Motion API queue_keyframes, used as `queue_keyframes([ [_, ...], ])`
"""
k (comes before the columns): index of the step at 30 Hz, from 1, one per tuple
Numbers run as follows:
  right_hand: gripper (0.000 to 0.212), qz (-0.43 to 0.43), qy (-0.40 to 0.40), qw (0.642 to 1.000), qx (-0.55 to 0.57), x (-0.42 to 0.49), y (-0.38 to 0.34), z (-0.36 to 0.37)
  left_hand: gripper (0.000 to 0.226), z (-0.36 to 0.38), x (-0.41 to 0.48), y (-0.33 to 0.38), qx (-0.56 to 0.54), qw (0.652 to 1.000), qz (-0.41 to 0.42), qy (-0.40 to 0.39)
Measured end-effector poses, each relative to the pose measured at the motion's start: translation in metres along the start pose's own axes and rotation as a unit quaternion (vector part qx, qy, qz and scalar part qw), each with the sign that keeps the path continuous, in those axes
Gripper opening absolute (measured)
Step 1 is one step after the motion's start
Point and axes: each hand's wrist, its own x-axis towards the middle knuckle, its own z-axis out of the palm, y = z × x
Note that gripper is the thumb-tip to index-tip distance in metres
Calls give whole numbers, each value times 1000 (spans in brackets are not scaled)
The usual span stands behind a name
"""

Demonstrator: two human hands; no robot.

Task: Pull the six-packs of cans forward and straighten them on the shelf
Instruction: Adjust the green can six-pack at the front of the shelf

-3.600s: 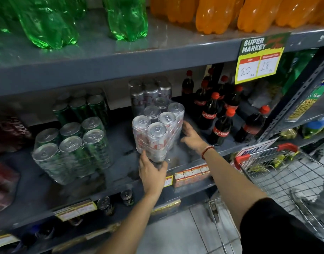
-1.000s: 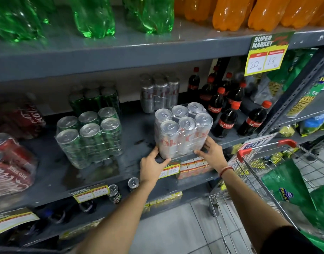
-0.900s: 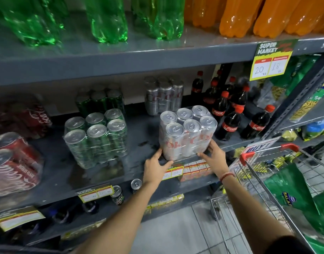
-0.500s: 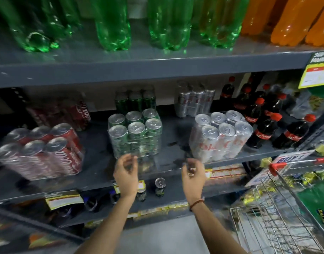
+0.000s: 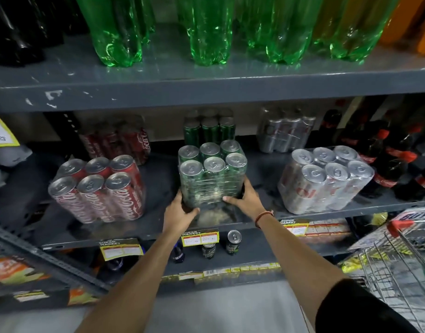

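Observation:
A shrink-wrapped green six-pack (image 5: 211,171) stands in the middle of the grey shelf (image 5: 158,233), set back from its front edge. My left hand (image 5: 180,210) grips its lower left corner and my right hand (image 5: 245,200) grips its lower right corner. A silver six-pack (image 5: 324,181) stands to the right near the front edge. A red six-pack (image 5: 98,188) sits to the left, turned at an angle. Behind them, at the back, are another green pack (image 5: 209,128), another silver pack (image 5: 286,131) and another red pack (image 5: 117,140).
Small cola bottles (image 5: 394,159) crowd the shelf's right end. Large green bottles (image 5: 206,30) stand on the shelf above. Loose cans (image 5: 233,241) and price tags (image 5: 199,237) sit below. A wire trolley (image 5: 404,265) with a red handle is at my lower right.
My hands left the silver six-pack, moved left and took hold of the front green six-pack. My view shifted left, bringing the red packs into sight.

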Motion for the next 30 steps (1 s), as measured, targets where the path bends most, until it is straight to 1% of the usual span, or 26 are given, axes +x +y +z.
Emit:
queue_keyframes([
  [2, 96, -8, 8, 1000, 2, -2, 2, 2, 88, -2, 0, -1, 10, 1000, 9, -1],
  [6, 95, -24, 25, 999, -11, -11, 5, 1, 88, -9, -2, -8, 16, 999, 41, -28],
  [12, 87, -31, 48, 998, -18, -39, 11, -1, 85, -7, -25, -9, -2, 998, 64, -21],
  [17, 85, -31, 62, 997, -19, -58, 15, -1, 86, -7, -36, -14, -9, 997, 77, -27],
  [23, 84, -32, 70, 997, 2, -73, 19, 1, 83, -7, -41, -17, -28, 996, 85, -9],
  [27, 84, -41, 76, 996, -6, -77, 24, 3, 79, -7, -45, -14, -26, 995, 94, 5],
  [30, 81, -34, 70, 997, 7, -77, 24, 3, 77, -7, -48, -14, -32, 994, 104, 12],
])
